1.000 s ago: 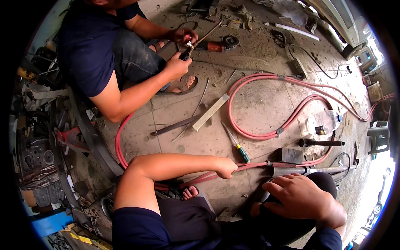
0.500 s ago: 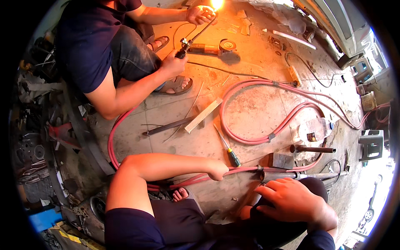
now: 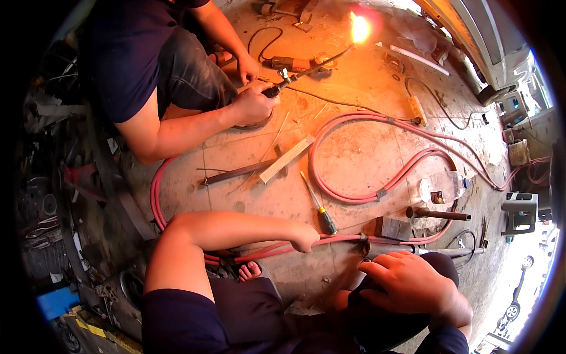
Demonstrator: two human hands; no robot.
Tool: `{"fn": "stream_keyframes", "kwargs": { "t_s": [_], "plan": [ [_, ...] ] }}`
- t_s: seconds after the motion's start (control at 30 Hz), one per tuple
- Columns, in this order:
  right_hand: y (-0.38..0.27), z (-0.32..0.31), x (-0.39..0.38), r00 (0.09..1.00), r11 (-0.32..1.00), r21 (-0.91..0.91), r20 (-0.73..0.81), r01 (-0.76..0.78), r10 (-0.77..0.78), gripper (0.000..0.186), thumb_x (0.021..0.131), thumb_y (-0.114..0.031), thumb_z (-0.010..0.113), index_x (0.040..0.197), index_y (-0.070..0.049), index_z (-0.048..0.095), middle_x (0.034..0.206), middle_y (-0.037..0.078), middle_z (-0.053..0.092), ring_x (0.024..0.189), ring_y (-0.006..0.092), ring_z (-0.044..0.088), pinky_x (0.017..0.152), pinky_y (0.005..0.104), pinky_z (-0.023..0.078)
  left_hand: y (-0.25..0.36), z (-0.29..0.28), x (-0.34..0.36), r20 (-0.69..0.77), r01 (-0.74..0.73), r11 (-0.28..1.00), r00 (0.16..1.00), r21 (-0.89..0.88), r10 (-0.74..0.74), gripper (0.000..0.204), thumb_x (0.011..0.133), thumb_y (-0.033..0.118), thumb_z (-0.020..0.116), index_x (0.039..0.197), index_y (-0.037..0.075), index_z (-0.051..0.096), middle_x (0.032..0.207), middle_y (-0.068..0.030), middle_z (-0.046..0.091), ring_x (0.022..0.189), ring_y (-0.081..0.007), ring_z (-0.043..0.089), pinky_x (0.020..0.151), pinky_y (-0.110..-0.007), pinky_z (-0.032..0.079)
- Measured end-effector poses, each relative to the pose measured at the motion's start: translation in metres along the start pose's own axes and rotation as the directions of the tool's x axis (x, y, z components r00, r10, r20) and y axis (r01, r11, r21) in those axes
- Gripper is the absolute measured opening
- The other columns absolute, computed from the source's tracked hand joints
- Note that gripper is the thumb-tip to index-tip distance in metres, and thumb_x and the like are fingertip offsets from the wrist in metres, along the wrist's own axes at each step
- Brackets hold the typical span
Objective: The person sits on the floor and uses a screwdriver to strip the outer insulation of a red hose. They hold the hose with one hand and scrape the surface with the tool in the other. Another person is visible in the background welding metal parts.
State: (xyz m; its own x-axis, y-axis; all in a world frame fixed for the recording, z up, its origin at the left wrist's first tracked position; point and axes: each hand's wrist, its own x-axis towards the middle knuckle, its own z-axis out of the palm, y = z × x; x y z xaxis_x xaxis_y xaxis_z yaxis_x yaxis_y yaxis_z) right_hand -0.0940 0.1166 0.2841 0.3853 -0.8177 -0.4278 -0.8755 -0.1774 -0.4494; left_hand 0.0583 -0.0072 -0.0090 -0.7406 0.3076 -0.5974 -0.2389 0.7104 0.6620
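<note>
My left hand is curled in a fist above the pink twin hose; its palm side is hidden, so I cannot tell if anything is in it. My right hand lies over my right knee, fingers and thumb apart, holding nothing visible. Just beyond my left hand lies a screwdriver with a green and yellow handle. A metal pipe and a dark block lie beyond my right hand. Across from me, a squatting person's hand grips a lit gas torch with a bright flame.
An angle grinder lies behind the torch. A wooden strip crosses a dark metal bar on the floor. At the right are a clear plastic bottle, a short flanged pipe and a grey stool. Scrap parts crowd the left.
The other person's torch has swung right and its flame now points over the floor. Their free hand has dropped from near the flame to beside the torch handle. My hands stay in place.
</note>
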Motion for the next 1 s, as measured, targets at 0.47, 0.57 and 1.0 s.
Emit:
{"fn": "stream_keyframes", "kwargs": {
  "t_s": [0.47, 0.57, 1.0],
  "plan": [
    [-0.002, -0.001, 0.001, 1.000, 1.000, 0.005, 0.004, 0.004, -0.004, 0.041, 0.086, -0.037, 0.066, 0.109, -0.003, 0.061, 0.087, 0.011, 0.064, 0.083, 0.0289, 0.065, 0.075, 0.0379, 0.050, 0.004, -0.003, -0.001, 0.094, 0.026, 1.000, 0.995, 0.013, -0.027, 0.026, 0.078, 0.018, 0.056, 0.096, 0.001, 0.064, 0.092, -0.0215, 0.067, 0.087, -0.0381, 0.064, 0.075, -0.048, 0.049],
    [-0.002, -0.001, 0.000, 1.000, 1.000, 0.014, 0.000, 0.010, -0.010, 0.042, 0.087, -0.038, 0.065, 0.109, -0.003, 0.061, 0.087, 0.011, 0.064, 0.082, 0.0295, 0.065, 0.074, 0.0383, 0.050, 0.002, -0.001, 0.000, 0.082, 0.023, 1.000, 0.996, 0.016, -0.024, 0.028, 0.079, 0.019, 0.056, 0.097, 0.000, 0.064, 0.093, -0.0221, 0.067, 0.088, -0.0383, 0.064, 0.076, -0.048, 0.049],
    [-0.003, -0.004, 0.004, 0.989, 0.998, 0.027, 0.138, -0.062, 0.057, 0.042, 0.089, -0.033, 0.064, 0.121, -0.006, 0.056, 0.095, 0.012, 0.064, 0.090, 0.0315, 0.064, 0.081, 0.0380, 0.050, 0.005, -0.005, -0.002, 0.099, 0.037, 0.997, 0.994, 0.062, -0.043, 0.026, 0.073, 0.013, 0.055, 0.086, -0.003, 0.071, 0.090, -0.0222, 0.069, 0.085, -0.0360, 0.067, 0.074, -0.045, 0.052]
  ]
}}
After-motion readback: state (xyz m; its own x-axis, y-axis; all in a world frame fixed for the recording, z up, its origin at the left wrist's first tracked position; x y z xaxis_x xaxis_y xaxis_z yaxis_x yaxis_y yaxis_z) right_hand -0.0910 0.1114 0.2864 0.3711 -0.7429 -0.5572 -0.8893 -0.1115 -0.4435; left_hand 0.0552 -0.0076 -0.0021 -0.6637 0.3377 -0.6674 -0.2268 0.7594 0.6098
